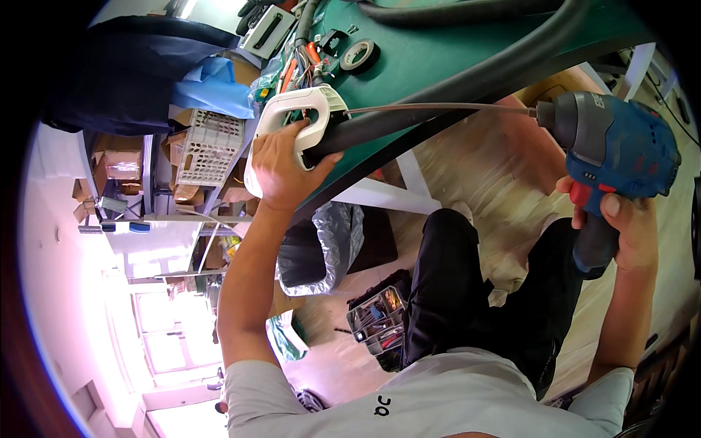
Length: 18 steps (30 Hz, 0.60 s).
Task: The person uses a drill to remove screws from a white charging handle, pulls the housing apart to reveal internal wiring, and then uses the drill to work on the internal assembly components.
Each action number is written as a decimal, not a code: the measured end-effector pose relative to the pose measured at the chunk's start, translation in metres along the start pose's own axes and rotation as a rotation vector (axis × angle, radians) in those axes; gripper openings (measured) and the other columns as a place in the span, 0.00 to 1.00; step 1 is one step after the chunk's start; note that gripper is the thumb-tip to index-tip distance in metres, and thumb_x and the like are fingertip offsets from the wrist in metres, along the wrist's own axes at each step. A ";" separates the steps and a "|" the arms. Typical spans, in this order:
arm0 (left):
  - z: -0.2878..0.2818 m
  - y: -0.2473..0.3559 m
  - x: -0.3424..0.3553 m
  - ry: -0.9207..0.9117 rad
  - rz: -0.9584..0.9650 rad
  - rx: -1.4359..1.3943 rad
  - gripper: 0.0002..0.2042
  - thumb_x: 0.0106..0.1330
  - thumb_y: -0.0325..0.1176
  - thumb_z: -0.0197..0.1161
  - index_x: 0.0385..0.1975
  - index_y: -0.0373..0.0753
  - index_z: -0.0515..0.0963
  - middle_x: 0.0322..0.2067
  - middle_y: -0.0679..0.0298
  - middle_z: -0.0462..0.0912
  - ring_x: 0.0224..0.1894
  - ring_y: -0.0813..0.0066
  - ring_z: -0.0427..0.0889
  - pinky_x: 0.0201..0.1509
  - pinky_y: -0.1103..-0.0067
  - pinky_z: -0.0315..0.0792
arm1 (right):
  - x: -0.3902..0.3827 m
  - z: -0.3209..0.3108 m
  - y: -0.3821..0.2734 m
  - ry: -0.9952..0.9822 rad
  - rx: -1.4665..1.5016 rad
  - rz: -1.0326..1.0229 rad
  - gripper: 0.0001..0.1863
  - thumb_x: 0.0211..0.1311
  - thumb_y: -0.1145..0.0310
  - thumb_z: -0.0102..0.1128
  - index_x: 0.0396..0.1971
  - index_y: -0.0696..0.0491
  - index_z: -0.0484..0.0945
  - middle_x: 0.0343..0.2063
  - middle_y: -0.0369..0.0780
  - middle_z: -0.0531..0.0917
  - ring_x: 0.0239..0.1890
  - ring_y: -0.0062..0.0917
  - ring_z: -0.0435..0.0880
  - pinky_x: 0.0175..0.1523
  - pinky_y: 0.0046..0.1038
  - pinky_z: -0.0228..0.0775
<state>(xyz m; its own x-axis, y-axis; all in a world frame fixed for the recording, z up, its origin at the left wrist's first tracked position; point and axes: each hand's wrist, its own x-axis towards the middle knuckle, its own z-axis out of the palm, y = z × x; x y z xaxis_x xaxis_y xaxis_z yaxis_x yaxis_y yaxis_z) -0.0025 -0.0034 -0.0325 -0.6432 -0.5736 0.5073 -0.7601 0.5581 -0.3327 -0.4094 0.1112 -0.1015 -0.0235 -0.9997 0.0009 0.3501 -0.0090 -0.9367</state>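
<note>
My left hand (281, 169) is wrapped round a white plastic loop handle (323, 96) at the edge of the green-topped table. A thick black flexible hose (475, 84) runs from this handle back across the table. In my right hand (634, 228) is a blue cordless drill (621, 142), gripped by its dark handle with a finger near the red trigger. From its chuck a long thin rod (438, 106), slightly bowed, reaches left to the white handle. The rod's far tip is hidden at the handle.
On the green table (409, 44) lie a roll of black tape (359, 56), orange-handled tools (289, 74) and loose wires. Below stand a lined waste bin (339, 244) and an open toolbox (378, 321). A white plastic crate (210, 146) sits on shelving at left.
</note>
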 end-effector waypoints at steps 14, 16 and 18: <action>0.005 -0.004 0.001 0.014 0.061 0.045 0.31 0.41 0.50 0.77 0.42 0.36 0.77 0.35 0.61 0.82 0.36 0.61 0.80 0.45 0.69 0.69 | 0.046 -0.014 0.021 -0.168 -0.030 0.015 0.35 0.54 0.47 0.67 0.49 0.63 0.73 0.36 0.50 0.82 0.25 0.25 0.82 0.26 0.22 0.74; 0.006 -0.004 0.003 0.014 0.069 0.048 0.31 0.41 0.50 0.77 0.42 0.36 0.77 0.35 0.61 0.82 0.36 0.61 0.81 0.45 0.69 0.69 | 0.047 -0.016 0.023 -0.183 -0.031 0.023 0.35 0.54 0.46 0.66 0.50 0.63 0.73 0.37 0.51 0.82 0.22 0.24 0.80 0.26 0.21 0.73; 0.006 -0.005 0.002 0.010 0.058 0.052 0.31 0.41 0.50 0.78 0.42 0.36 0.77 0.35 0.61 0.82 0.36 0.60 0.81 0.45 0.69 0.69 | 0.047 -0.015 0.024 -0.173 -0.022 0.011 0.36 0.54 0.46 0.66 0.50 0.63 0.72 0.36 0.51 0.82 0.21 0.23 0.79 0.26 0.21 0.73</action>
<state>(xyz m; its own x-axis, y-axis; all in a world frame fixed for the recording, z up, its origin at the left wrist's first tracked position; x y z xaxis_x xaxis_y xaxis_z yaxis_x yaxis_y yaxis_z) -0.0012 -0.0110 -0.0346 -0.6853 -0.5354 0.4937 -0.7258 0.5580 -0.4023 -0.4164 0.0641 -0.1289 0.1423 -0.9886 0.0486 0.3287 0.0009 -0.9444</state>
